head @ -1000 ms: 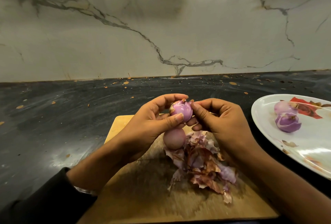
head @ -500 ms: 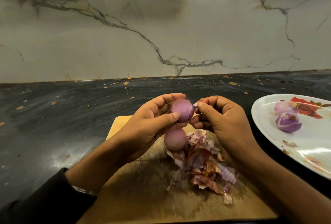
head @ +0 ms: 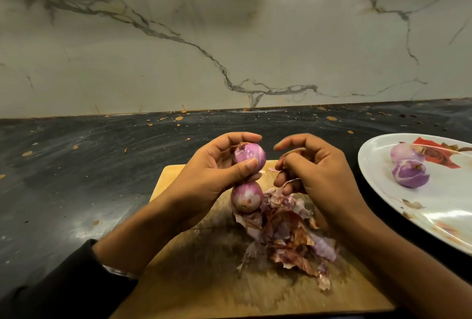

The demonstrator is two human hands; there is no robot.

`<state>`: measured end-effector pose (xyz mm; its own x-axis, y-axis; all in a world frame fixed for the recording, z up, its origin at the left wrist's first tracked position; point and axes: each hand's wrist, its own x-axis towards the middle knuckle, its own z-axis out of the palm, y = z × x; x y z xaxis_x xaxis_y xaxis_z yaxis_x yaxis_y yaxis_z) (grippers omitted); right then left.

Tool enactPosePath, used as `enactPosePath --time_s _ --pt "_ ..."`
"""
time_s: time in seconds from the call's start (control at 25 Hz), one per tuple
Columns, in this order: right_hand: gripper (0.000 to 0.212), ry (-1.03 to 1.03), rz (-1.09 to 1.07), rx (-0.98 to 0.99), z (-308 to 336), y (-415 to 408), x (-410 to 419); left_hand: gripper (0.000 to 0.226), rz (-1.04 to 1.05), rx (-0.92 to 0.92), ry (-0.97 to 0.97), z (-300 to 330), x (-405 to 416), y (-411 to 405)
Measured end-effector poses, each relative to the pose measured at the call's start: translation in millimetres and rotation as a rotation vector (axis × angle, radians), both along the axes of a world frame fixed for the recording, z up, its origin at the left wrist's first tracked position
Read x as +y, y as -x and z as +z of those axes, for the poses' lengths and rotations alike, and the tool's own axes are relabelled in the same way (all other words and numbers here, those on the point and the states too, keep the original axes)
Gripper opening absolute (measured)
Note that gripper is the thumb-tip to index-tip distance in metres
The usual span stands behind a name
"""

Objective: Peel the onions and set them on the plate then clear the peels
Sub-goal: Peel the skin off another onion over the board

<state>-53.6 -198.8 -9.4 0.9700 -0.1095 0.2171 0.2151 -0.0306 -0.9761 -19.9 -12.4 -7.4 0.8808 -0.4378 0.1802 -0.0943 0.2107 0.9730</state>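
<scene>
My left hand [head: 212, 178] grips a partly peeled purple onion [head: 249, 156] above the wooden cutting board [head: 204, 283]. My right hand [head: 316, 175] hovers just right of it, fingers loosely curled, thumb and forefinger apart, slightly blurred. A small flake and a thin sliver of peel show by its fingers. A second onion [head: 246, 197] sits on the board under my left hand, touching a pile of peels [head: 288, 239]. Two peeled onions [head: 410, 174] lie on the white flowered plate [head: 439, 219] at the right.
The board lies on a dark counter [head: 89, 165] speckled with small peel bits. A marble wall [head: 229, 38] rises behind the counter. The plate sits off the board's right edge, partly cut off by the frame.
My right hand has come away from the top of the held onion, moving right and loosening its pinch. My left hand has turned the onion slightly.
</scene>
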Motion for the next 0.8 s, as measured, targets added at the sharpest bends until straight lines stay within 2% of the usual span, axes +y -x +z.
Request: enactPosePath --time_s 0.08,0.16,0.28,0.4,0.52,0.8 --pt "0.022 0.052 0.032 0.003 -1.0 -0.3 2.2 0.042 0.013 -0.03 -0.023 -0.1 0.0 0.3" --pt "0.012 0.047 0.083 0.0 -0.8 0.9 5.0 0.044 0.029 -0.054 -0.032 -0.3 -0.4 0.9" --pt "0.029 0.08 0.113 -0.041 -2.5 2.2 7.0 0.048 0.046 -0.097 -0.047 1.0 -1.0 2.6" --pt "0.017 0.08 0.11 -0.083 -0.8 3.7 7.2 0.049 0.042 -0.112 -0.063 2.5 -0.5 3.1" --pt "0.01 0.111 0.063 -0.137 -1.4 3.5 8.2 0.05 0.062 -0.144 -0.09 2.3 -0.9 3.5" --pt "0.012 0.281 -0.116 -0.212 -2.5 4.4 10.7 0.05 0.07 -0.216 -0.166 2.3 -3.0 4.2"
